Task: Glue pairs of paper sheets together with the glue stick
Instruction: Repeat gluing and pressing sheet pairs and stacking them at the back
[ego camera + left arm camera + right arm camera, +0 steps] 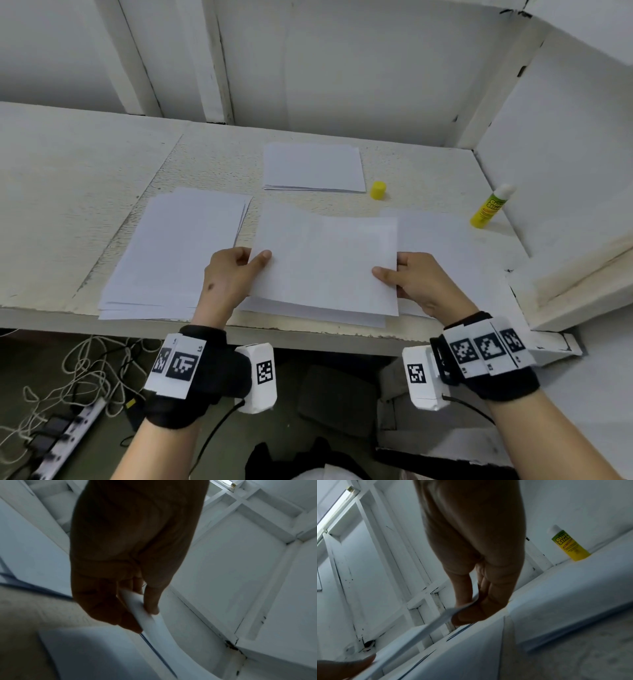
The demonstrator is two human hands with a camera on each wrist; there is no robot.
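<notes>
Holding a white rectangular paper sheet (325,263) by its side edges, the person is seemingly lowering it onto a sheet beneath to form a pair. The left hand (228,274) is pinching the left edge, thumb on top; the right hand (416,279) is pinching the right edge likewise. The next move is probably calling for matching corners, then pressing flat. The uncapped yellow glue stick (489,207) is standing beyond the right hand, its small yellow cap (377,190) lying beyond and between the hands.
</notes>
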